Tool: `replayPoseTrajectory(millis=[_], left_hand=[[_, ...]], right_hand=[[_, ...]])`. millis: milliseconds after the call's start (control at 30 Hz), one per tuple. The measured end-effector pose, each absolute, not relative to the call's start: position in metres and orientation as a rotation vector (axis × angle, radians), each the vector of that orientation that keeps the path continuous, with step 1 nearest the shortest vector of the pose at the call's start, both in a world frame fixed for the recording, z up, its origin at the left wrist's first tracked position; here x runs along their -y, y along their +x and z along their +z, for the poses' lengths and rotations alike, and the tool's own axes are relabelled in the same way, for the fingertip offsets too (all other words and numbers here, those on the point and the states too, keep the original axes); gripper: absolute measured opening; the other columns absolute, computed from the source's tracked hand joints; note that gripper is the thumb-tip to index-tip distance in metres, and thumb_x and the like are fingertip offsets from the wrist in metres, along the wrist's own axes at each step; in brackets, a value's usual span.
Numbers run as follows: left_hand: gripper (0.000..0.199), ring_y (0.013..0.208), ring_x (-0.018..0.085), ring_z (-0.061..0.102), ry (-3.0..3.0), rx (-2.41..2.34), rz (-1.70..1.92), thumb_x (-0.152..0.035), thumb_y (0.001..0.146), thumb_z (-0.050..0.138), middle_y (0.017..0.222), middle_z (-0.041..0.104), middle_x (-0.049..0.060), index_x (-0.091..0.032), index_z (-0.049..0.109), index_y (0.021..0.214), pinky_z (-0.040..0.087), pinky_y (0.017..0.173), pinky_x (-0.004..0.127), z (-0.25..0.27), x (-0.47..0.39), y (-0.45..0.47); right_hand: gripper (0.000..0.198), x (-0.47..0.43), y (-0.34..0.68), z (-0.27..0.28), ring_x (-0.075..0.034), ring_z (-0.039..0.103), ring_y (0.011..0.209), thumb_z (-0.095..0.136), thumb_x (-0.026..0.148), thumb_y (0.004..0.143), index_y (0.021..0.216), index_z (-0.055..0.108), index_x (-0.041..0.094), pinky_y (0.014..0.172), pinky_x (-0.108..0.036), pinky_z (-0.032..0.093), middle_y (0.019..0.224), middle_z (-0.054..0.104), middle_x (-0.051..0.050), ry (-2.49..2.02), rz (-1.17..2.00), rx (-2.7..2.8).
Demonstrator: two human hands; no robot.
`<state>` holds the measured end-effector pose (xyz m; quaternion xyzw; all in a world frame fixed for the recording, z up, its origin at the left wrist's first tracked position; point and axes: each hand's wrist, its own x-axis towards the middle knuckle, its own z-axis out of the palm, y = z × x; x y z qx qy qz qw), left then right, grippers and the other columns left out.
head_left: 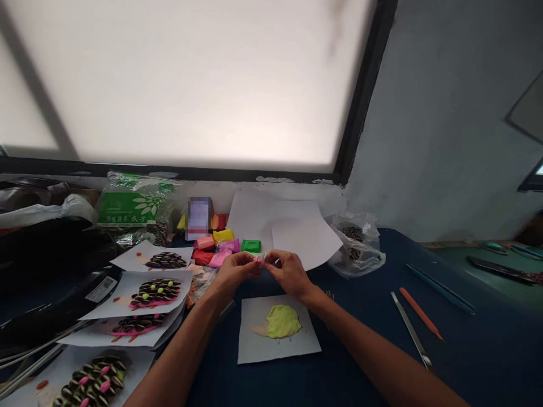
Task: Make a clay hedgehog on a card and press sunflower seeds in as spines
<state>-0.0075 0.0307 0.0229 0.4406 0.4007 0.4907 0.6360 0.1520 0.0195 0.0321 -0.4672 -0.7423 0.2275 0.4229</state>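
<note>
Hands: left hand (237, 268) and right hand (288, 270) — fingertips meeting, pinching a small pink clay bit (258, 260) above the table (365, 316).
Below: paper card (278, 336) with yellow-green clay shape (283, 321).
Left: finished seed pictures (155, 292) — overlapping.

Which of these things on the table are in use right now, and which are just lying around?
In use:
left hand and right hand, pinching a pink clay bit
paper card with yellow-green clay shape
clay blocks

Lying about:
finished seed hedgehog cards
green seed packet
bag of seeds
blank white sheets
modelling tools
</note>
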Motion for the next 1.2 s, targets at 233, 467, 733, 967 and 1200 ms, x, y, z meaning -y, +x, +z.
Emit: replayPoseTrajectory(millis=[233, 467, 733, 967, 1200], left_hand=[[0.036, 0.049, 0.011, 0.060, 0.992, -0.958, 1.153, -0.025, 0.051, 0.089, 0.055, 0.062, -0.004, -0.015, 0.057, 0.064, 0.050, 0.052, 0.022, 0.019, -0.036, -0.006], [0.043, 0.063, 0.014, 0.065, 1.024, -0.895, 1.115, -0.032, 0.045, 0.091, 0.070, 0.069, 0.003, -0.013, 0.065, 0.073, 0.055, 0.065, 0.027, 0.023, -0.028, -0.009], [0.042, 0.053, 0.011, 0.059, 1.034, -0.916, 1.213, -0.035, 0.043, 0.091, 0.059, 0.066, 0.000, -0.014, 0.063, 0.066, 0.049, 0.056, 0.022, 0.013, -0.033, -0.004], [0.039, 0.055, 0.015, 0.065, 0.966, -0.942, 1.194, -0.029, 0.044, 0.091, 0.062, 0.068, 0.002, -0.014, 0.062, 0.066, 0.054, 0.058, 0.028, 0.014, -0.033, -0.008], [0.042, 0.052, 0.011, 0.061, 0.976, -0.891, 1.215, -0.029, 0.041, 0.092, 0.060, 0.065, -0.001, -0.014, 0.062, 0.067, 0.050, 0.056, 0.023, 0.015, -0.034, -0.009]], right_hand=[[0.007, -0.018, 0.148, 0.031, -0.015, 0.061, 0.068, 0.063, 0.021, 0.081, 0.075, 0.065, 0.020, 0.064, -0.024, 0.044, 0.072, 0.068, 0.000, -1.167, 0.528, 1.862], [0.009, -0.018, 0.151, 0.030, -0.013, 0.060, 0.064, 0.062, 0.018, 0.082, 0.074, 0.065, 0.019, 0.062, -0.023, 0.044, 0.070, 0.067, 0.000, -1.156, 0.554, 1.880], [0.009, -0.016, 0.150, 0.028, -0.016, 0.062, 0.069, 0.062, 0.020, 0.083, 0.078, 0.069, 0.021, 0.067, -0.026, 0.047, 0.074, 0.069, -0.001, -1.135, 0.578, 1.870], [0.013, -0.012, 0.147, 0.026, -0.016, 0.062, 0.069, 0.061, 0.029, 0.086, 0.079, 0.068, 0.021, 0.065, -0.025, 0.048, 0.076, 0.069, -0.003, -1.134, 0.593, 1.791], [0.012, -0.016, 0.150, 0.023, -0.015, 0.060, 0.063, 0.060, 0.026, 0.084, 0.081, 0.069, 0.019, 0.061, -0.025, 0.047, 0.075, 0.070, -0.003, -1.142, 0.640, 1.774]])
